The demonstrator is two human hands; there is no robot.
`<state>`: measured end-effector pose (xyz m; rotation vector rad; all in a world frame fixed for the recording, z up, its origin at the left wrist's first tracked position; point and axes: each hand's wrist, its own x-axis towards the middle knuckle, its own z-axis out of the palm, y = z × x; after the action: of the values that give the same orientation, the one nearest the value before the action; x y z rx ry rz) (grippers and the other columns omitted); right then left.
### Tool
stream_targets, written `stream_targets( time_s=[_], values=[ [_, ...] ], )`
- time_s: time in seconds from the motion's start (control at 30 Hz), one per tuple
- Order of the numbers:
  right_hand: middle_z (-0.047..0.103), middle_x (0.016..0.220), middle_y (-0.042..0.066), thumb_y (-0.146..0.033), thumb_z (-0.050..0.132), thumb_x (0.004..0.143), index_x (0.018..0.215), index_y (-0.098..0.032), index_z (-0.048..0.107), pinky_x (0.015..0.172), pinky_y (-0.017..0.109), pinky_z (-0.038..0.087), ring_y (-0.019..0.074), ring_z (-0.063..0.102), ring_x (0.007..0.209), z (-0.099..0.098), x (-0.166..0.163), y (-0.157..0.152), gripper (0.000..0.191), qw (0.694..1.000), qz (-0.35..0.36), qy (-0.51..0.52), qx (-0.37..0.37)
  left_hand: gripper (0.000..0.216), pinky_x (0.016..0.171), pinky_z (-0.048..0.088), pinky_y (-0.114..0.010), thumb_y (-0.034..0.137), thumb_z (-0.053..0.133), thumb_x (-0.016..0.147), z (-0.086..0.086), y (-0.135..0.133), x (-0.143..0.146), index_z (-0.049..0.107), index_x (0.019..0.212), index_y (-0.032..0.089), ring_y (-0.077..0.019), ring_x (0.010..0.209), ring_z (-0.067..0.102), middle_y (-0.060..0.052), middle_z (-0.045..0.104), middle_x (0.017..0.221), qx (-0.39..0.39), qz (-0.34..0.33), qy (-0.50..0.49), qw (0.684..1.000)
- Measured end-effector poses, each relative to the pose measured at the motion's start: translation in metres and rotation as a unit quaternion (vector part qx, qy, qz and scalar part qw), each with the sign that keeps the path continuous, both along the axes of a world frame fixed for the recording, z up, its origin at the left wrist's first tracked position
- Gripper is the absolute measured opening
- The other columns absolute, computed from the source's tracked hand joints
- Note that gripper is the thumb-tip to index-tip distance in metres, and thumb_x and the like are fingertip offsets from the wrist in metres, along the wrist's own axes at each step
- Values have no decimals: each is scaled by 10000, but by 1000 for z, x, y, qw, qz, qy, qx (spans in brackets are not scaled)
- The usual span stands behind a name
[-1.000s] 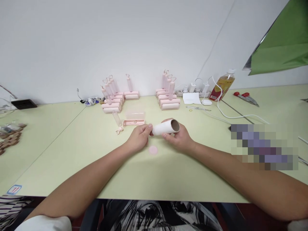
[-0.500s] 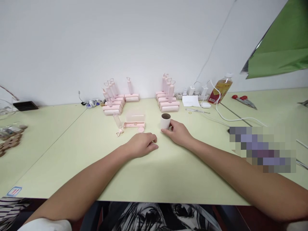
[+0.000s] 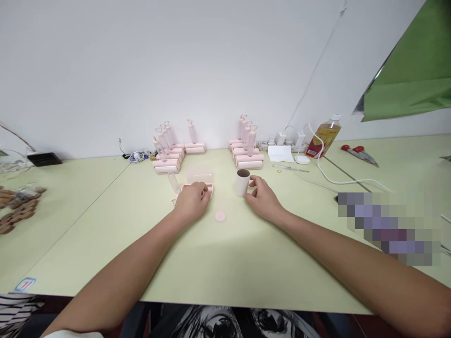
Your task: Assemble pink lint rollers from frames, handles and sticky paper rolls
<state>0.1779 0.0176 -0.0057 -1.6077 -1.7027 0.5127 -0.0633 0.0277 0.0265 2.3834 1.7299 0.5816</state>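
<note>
A white roll with a brown core (image 3: 242,184) stands upright on the table. My right hand (image 3: 263,199) rests at its right side, with thumb and fingers apart and close to or touching the edge, not wrapped round it. My left hand (image 3: 192,201) is over the front of an open pink case (image 3: 199,177), fingers and thumb drawn together; what they hold, if anything, is hidden. A flat pink disc (image 3: 220,216) lies between my hands. Left of the case stands a clear tube (image 3: 172,182), with a pink heart-shaped loop (image 3: 174,202) partly behind my left hand.
Pink cases with upright heart-topped tubes stand at the back left (image 3: 167,165) and back centre (image 3: 250,162). Behind to the right are a white paper (image 3: 280,154), a power strip (image 3: 264,144), cables, a drink bottle (image 3: 324,137) and red-tipped tools (image 3: 359,154). Brown pieces (image 3: 21,211) lie far left.
My left hand has moved left and forward onto the case. The pink disc has shifted from beside the case toward me. My right thumb has drawn back from the roll's front to its edge.
</note>
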Motion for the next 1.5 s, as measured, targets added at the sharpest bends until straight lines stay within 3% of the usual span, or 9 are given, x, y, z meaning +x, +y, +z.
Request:
stream_targets(
  time_s=[0.1,0.27,0.43,0.63,0.9,1.07,1.27,1.4,1.5],
  values=[
    [525,998,45,-277,554,736,1114,-216,453,598,315,431,146,531,628,2,-1,-1,396,999,-27,37,-1,216,576,325,-296,361,472,875,-1,3,-3,605,863,191,-229,738,586,-81,672,848,-43,22,17,999],
    [522,992,31,-274,556,717,1017,-218,435,622,307,437,137,514,650,3,-3,-2,328,995,-51,90,-9,209,553,306,-287,379,483,854,-5,1,-3,586,856,197,-227,713,578,-72,666,832,-80,3,52,995],
    [530,1187,84,-305,597,727,1224,-225,401,734,338,467,194,549,884,-2,-3,1,540,994,-6,111,-3,223,555,319,-288,360,471,861,-6,0,-4,534,718,201,-199,653,545,-41,607,746,-94,-76,37,992],
    [579,1229,90,-319,602,772,1306,-235,418,829,378,435,245,552,1056,-1,-2,3,572,996,58,65,-13,203,657,401,-307,330,430,901,-7,-3,-3,563,836,190,-184,744,572,-77,563,1023,-88,-138,-10,986],
    [621,1090,69,-378,621,771,1276,-225,458,799,359,434,226,572,972,-3,-2,3,553,995,58,78,-15,192,630,358,-309,333,345,948,-3,-6,0,453,848,210,-194,707,515,-35,575,785,-77,-143,-75,984],
    [615,950,46,-409,631,737,951,-197,568,737,335,420,211,547,850,5,-4,-2,308,998,60,30,-6,253,658,390,-302,406,295,973,-6,-6,2,417,869,210,-164,679,511,-24,577,811,-105,-143,-151,973],
    [622,930,6,-377,633,748,943,-220,492,726,315,424,184,551,814,5,-6,-7,287,990,112,78,-24,408,610,417,-261,480,233,982,-10,-7,7,409,1254,231,-116,596,482,-19,599,924,-151,-151,-280,936],
    [613,928,4,-344,624,760,1011,-224,510,732,315,429,186,556,824,3,-6,-9,301,987,134,93,-9,404,585,407,-245,502,295,964,-12,-6,9,522,1129,211,-104,598,465,-18,577,896,-157,-175,-296,926],
    [608,932,10,-343,630,758,1028,-224,537,725,316,432,196,560,831,3,-6,-8,309,987,133,89,3,313,559,391,-220,485,474,906,-16,-3,9,506,1035,202,-90,582,443,24,528,778,-155,-188,-331,912]
  ],
)
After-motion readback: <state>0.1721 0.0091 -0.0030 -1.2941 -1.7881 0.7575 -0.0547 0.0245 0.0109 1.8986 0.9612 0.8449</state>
